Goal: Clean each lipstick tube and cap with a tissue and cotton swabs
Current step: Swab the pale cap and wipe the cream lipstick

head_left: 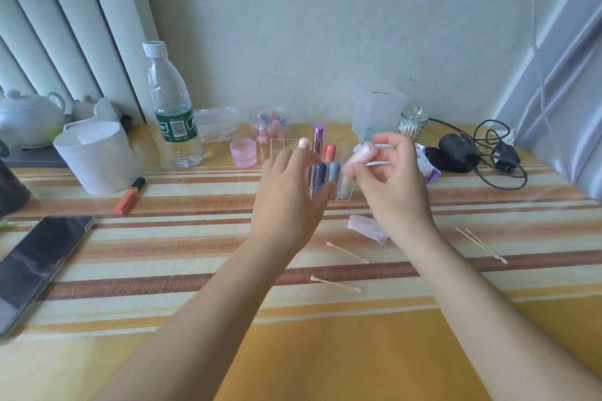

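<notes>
We list, on the striped counter [195, 270]:

- Left hand [286, 192]: released, fingers straight and reaching to the clear organizer [325, 179]. It is blurred, and we cannot tell whether it touches the organizer.
- Right hand [391, 179]: grasping a pink lipstick tube [358, 159], fingers curled round it, raised just right of the organizer.
- In the organizer, upright: a cream lipstick [304, 142], a purple metallic tube [318, 137], a coral one [329, 151], a navy one [319, 176], a grey-blue one [334, 172].
- Crumpled tissue [368, 228]: lying on the counter below the right hand.
- Cotton swabs, loose: one [347, 252] near the tissue, one [335, 284] nearer us, a pair [482, 244] well to the right.
- Orange lip gloss [129, 195]: lying at the left, beside a white paper tub [97, 156].
- Also: water bottle [172, 107], pink jar [243, 152], glass swab jar [412, 124], phone [35, 267], black cables [482, 153].
</notes>
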